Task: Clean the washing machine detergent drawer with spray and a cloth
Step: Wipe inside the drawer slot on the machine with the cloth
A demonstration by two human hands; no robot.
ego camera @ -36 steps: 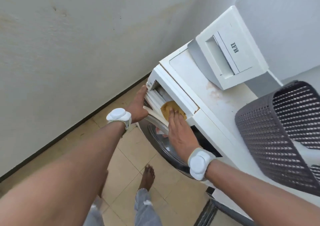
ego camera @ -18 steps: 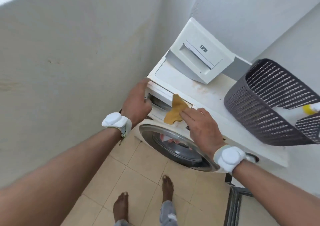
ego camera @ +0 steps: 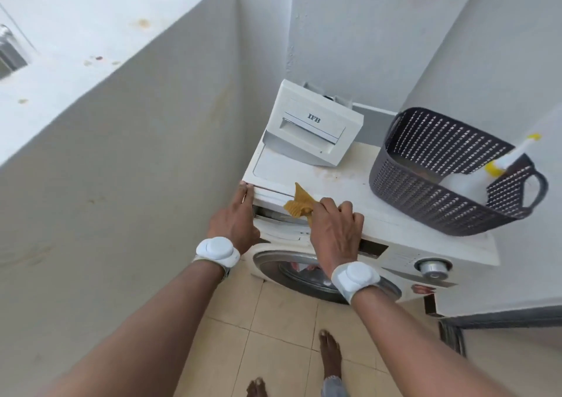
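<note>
White drawer (ego camera: 313, 129) removed, atop washer; mustard cloth (ego camera: 298, 203) crumpled at slot.

The cloth (ego camera: 299, 205) is waffle-textured fabric; behind it, the drawer (ego camera: 313, 126) is smooth white plastic; the basket (ego camera: 438, 190) is perforated matt plastic.

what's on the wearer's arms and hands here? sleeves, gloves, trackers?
No sleeves or gloves: both forearms are bare. The left hand and right hand have bare fingers. Each wrist carries a white rounded puck-shaped device on a pale grey strap, left wrist device and right wrist device. No cables or markings visible.
</note>
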